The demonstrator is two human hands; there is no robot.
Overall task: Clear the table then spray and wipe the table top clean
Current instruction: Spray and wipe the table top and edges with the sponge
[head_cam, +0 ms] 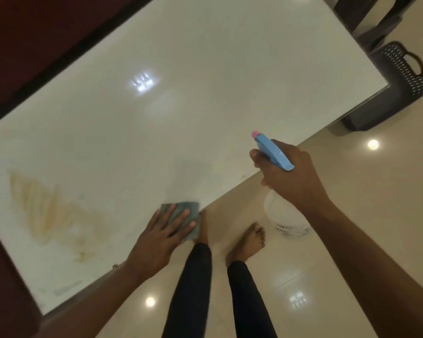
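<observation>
Two hands work at the counter (205, 69): the left hand (161, 237) presses flat, fingers straight, on a grey-green cloth (183, 211) at the near edge; the right hand (288, 176) grips a spray bottle (271, 152) just off that edge.

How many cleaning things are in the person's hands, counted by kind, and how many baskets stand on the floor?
Spray bottle: 1, gripped by the right hand
Cloth: 1, pressed on the table under the left hand
Basket: 1, on the floor by the table's far corner
Total: 3
</observation>
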